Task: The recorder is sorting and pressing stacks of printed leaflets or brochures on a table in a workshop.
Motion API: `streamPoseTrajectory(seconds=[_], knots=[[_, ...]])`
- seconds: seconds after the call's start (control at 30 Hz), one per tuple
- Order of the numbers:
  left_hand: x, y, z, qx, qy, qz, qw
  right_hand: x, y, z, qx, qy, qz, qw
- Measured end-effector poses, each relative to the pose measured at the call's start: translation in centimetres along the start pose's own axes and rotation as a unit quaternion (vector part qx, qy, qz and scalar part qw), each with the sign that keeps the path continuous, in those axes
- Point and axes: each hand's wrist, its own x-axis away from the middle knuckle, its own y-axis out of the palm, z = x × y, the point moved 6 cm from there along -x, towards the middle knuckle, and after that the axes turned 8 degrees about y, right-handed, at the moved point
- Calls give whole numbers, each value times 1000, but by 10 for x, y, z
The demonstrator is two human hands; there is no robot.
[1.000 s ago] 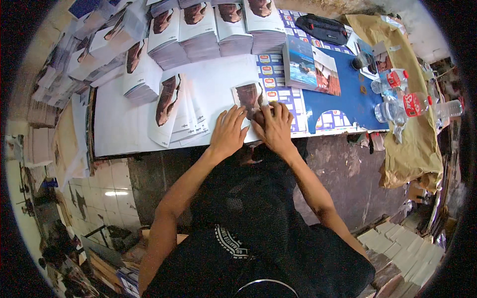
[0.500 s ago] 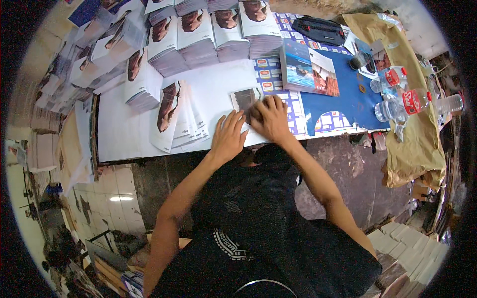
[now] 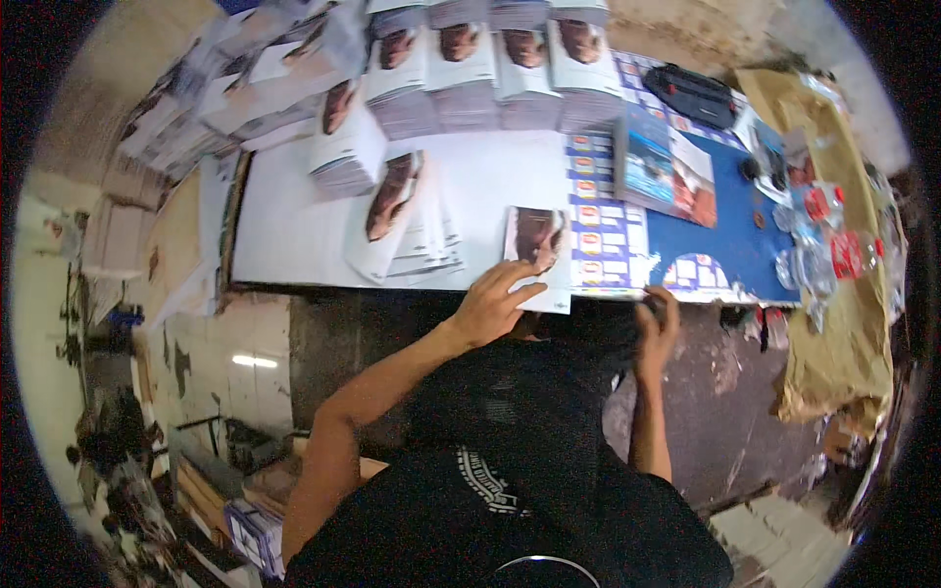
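Observation:
A white booklet with a dark brown picture lies at the table's front edge, its lower end hanging slightly past it. Fingers and thumb apart, my left hand rests on top of the booklet's lower left part. My right hand is off the booklet, at the table's front edge to its right. Its fingers are curved and blurred, and whether anything is between them I cannot make out. Left of the booklet, several similar folded leaflets lie fanned out on the white tabletop.
Tall stacks of printed booklets line the back, with more stacks at the far left. Farther right are a thick picture book, a black pouch, plastic bottles and brown paper.
My right hand has left the booklet and moved right and toward me, past the table edge. My left hand stays on the booklet. The whole view has shifted.

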Motion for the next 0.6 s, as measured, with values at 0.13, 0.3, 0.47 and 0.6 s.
streamPoseTrajectory(seconds=[0.13, 0.3, 0.47, 0.6], knots=[[14, -133, 17, -114, -3, 223, 968, -15, -20, 24, -205, -3, -17, 979], [94, -163, -33, -208, -130, 188, 951, -17, 35, -2, -174, 4, -94, 980], [146, -153, -92, -157, -258, 246, 921, -1, 148, -36, -60, 25, -377, 924], [139, -154, -128, -276, -535, 72, 795, 1, 239, -30, 20, 13, -449, 893]])
